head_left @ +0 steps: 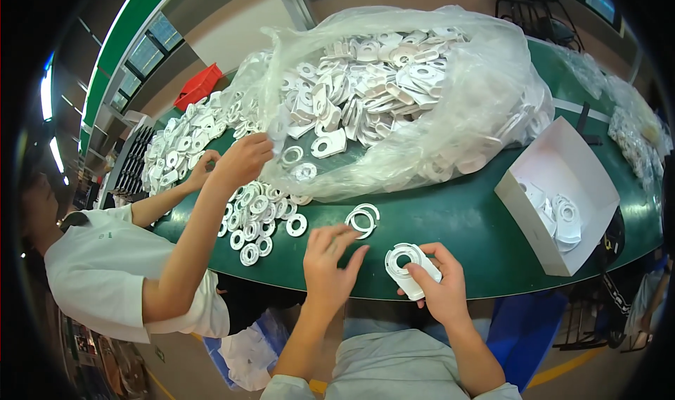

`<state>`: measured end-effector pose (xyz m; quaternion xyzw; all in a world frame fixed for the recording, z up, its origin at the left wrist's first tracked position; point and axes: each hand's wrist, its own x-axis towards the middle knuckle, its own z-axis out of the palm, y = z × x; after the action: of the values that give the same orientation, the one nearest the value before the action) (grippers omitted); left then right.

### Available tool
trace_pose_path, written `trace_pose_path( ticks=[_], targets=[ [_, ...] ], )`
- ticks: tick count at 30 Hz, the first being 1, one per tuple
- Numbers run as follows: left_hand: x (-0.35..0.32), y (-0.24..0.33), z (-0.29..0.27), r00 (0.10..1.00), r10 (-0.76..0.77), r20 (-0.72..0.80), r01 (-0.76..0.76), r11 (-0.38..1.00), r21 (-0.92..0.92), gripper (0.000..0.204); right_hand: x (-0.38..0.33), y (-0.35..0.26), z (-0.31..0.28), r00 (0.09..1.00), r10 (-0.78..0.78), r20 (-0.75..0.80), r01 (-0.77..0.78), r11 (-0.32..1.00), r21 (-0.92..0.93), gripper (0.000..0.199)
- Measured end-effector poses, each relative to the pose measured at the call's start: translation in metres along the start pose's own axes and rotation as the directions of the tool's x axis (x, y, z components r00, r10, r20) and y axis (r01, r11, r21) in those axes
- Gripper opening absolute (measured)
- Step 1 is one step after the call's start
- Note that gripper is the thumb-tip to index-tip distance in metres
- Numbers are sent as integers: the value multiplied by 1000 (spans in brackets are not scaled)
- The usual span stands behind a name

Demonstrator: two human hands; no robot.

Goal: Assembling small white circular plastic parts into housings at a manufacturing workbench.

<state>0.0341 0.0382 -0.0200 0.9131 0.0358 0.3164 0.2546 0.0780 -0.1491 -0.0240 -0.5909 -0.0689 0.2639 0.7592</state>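
My right hand (450, 287) grips a white plastic part (426, 268) near the table's front edge. The part is flat, with a round ring-shaped opening at one end and a squared other end; my thumb presses on its face. To its left, my left hand (328, 263) has its fingers and thumb apart and seems to hold nothing. Its fingertips are beside thin white rings (376, 220) lying on the green table, though I cannot tell whether they touch. Farther left lies a heap of thicker white rings (259, 204).
A large clear plastic bag (485, 83) spills many white parts (394, 83) across the green table (450, 213). At right stands an open white box (520, 220) with several parts inside. A co-worker's arm (204, 224) reaches in from the left. A red bin (198, 87) sits far left.
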Motion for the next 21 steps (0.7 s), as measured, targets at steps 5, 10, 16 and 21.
trace_pose_path(
  ticks=[5,10,16,21],
  targets=[
    [10,-24,11,993,50,108,-58,996,74,23,3,2,-3,1000,11,15,-11,999,40,18],
    [24,-12,3,989,-68,-134,52,992,-119,6,5,-1,-3,999,28,44,-30,999,31,19],
    [42,15,-9,950,-215,226,304,806,-509,6,11,7,-15,989,49,137,-67,988,137,27],
    [32,23,12,958,-124,260,241,840,-487,8,13,9,-16,975,60,216,-103,976,191,36]
  ],
)
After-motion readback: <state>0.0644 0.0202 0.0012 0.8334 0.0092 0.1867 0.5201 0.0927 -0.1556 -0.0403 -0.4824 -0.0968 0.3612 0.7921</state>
